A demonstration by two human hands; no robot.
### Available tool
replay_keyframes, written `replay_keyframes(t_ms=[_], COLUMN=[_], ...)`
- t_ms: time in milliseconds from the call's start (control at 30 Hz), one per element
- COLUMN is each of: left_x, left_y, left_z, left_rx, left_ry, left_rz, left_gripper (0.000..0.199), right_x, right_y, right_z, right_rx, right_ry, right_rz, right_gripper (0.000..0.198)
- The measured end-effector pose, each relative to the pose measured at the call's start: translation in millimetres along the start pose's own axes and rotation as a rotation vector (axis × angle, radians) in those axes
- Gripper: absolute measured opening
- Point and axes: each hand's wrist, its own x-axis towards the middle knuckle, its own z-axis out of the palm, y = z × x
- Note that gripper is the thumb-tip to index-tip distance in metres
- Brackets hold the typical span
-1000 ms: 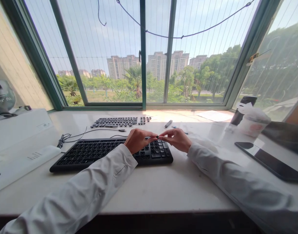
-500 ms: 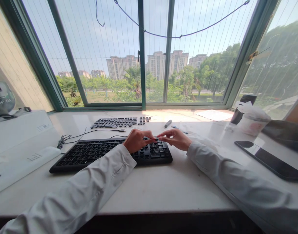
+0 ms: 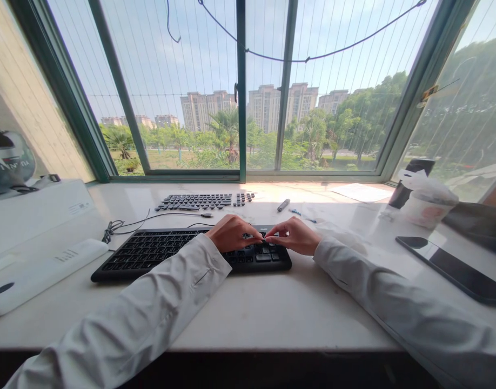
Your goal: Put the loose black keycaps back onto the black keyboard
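A black keyboard [image 3: 146, 249] lies on the white table, most of its key positions showing bare sockets. Some keycaps [image 3: 268, 254] sit in the number pad at its right end. Over that end, my left hand [image 3: 233, 233] pinches a small black keycap [image 3: 263, 238] with thumb and forefinger. From the other side my right hand [image 3: 295, 236] meets it, its fingertips closed on the same keycap. It is low over the number pad; the fingertips hide most of it, and I cannot tell whether it touches a socket. Loose keycaps [image 3: 195, 201] lie in rows behind the keyboard.
A cable [image 3: 128, 222] lies behind the keyboard's left part. Beyond my right hand are a small grey tool [image 3: 283, 205] and a blue thin item [image 3: 302, 215]. A phone [image 3: 446, 265] and lidded cup [image 3: 428, 205] stand right; a white box [image 3: 37, 210] is left.
Both hands have come down slightly with the keycap, from just above the number pad to closer against it. The whole view has shifted a little.
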Motion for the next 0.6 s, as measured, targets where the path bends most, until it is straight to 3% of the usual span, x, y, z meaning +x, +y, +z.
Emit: replay_keyframes(t_ms=[233, 600], left_x=[-1.1, -0.9], left_y=[5.0, 8.9], left_z=[-5.3, -10.1], left_rx=[0.062, 0.165], left_ry=[-0.05, -0.041], left_rz=[0.039, 0.154], left_gripper=[0.023, 0.025], right_x=[-1.3, -3.4], right_y=[-4.1, -10.9], right_z=[1.3, 0.6], right_rx=[-0.152, -0.204], right_ry=[0.013, 0.017], right_rz=[-0.096, -0.075], right_gripper=[0.032, 0.022])
